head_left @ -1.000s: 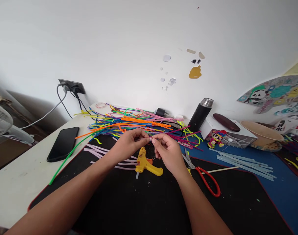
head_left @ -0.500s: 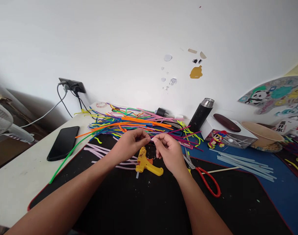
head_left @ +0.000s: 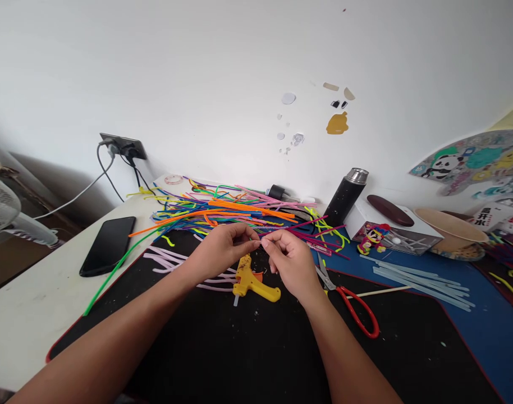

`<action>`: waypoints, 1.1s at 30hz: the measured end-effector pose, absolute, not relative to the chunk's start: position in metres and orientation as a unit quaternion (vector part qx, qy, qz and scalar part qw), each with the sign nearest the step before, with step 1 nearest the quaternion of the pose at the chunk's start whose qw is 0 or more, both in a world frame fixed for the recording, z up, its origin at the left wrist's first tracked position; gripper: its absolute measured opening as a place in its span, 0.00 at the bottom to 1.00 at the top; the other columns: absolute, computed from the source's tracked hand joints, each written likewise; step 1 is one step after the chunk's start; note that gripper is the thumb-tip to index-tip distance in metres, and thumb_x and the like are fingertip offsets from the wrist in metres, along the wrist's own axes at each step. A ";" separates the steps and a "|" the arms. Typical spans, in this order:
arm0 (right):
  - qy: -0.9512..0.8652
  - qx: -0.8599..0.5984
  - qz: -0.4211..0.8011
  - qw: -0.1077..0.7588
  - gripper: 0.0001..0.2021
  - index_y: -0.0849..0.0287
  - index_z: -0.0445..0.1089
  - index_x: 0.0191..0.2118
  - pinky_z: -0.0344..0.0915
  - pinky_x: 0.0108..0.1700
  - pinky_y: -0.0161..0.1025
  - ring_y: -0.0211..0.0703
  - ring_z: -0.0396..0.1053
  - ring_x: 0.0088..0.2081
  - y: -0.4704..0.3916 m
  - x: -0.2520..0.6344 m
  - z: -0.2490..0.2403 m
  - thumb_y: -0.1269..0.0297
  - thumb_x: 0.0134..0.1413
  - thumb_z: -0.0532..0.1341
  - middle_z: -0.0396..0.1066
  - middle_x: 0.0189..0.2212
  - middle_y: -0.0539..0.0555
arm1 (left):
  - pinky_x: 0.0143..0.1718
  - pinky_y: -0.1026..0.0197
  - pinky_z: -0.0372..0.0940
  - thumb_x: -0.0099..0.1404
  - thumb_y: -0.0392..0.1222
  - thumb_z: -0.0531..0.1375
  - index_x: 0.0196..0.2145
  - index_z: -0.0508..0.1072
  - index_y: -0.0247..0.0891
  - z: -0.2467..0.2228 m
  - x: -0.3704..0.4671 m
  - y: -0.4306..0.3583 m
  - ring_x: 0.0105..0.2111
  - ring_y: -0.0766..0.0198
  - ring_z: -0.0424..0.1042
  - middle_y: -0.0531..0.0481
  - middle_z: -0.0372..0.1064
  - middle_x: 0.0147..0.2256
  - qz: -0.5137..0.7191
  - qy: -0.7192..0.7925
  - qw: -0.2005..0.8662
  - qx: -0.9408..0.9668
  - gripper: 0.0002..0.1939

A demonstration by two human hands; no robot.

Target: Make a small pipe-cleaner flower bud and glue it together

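My left hand (head_left: pixel 230 247) and my right hand (head_left: pixel 289 259) meet fingertip to fingertip over the black mat (head_left: pixel 223 353). Both are closed in a pinch around something tiny and pale, mostly covered by the fingers, which I cannot make out. Just below them lies a yellow hot glue gun (head_left: pixel 256 285) with a glue stick poking from its back end. Lilac pipe cleaners (head_left: pixel 168 259) are spread under and beside my left wrist. Beyond the hands is a heap of many-coloured pipe cleaners (head_left: pixel 239 207). Red-handled scissors (head_left: pixel 357 306) rest right of my right wrist.
A black phone (head_left: pixel 108 246) lies on the left. At the right are clear glue sticks (head_left: pixel 425 285), a small colourful figure (head_left: pixel 372 240), a black thermos (head_left: pixel 346 197), a white box (head_left: pixel 353 224) and a bowl (head_left: pixel 454 230). A fan (head_left: pixel 4 205) stands at the left edge.
The pale bit between my fingertips shows less than before, and the fingertips have shifted slightly. Otherwise the hands and the things on the table stay in place.
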State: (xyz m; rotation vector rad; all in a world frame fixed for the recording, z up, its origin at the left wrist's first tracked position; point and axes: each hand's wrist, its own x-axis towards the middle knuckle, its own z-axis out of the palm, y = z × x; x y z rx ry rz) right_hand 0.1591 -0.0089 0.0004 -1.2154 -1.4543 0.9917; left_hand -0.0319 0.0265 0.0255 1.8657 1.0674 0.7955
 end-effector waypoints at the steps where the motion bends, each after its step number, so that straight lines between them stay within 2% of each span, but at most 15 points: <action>1: -0.597 -0.498 0.405 0.481 0.12 0.56 0.72 0.35 0.57 0.24 0.34 0.36 0.61 0.18 -0.009 0.159 0.000 0.53 0.65 0.64 0.63 0.16 0.43 | 0.29 0.63 0.56 0.66 0.51 0.64 0.35 0.78 0.37 0.026 -0.032 0.027 0.27 0.65 0.62 0.55 0.67 0.25 0.316 0.428 0.409 0.742 0.13; 8: -0.548 -0.461 0.477 0.510 0.17 0.56 0.74 0.41 0.63 0.23 0.34 0.37 0.64 0.18 -0.008 0.157 0.001 0.46 0.62 0.66 0.66 0.19 0.44 | 0.31 0.63 0.61 0.66 0.52 0.64 0.32 0.76 0.38 0.029 -0.035 0.029 0.28 0.65 0.66 0.53 0.71 0.27 0.365 0.426 0.413 0.717 0.14; 33: -0.546 -0.470 0.468 0.511 0.16 0.56 0.72 0.39 0.63 0.21 0.33 0.36 0.64 0.18 -0.009 0.154 0.004 0.47 0.61 0.67 0.67 0.20 0.44 | 0.28 0.64 0.58 0.66 0.52 0.64 0.32 0.76 0.38 0.028 -0.031 0.025 0.26 0.66 0.62 0.55 0.68 0.25 0.354 0.437 0.404 0.721 0.14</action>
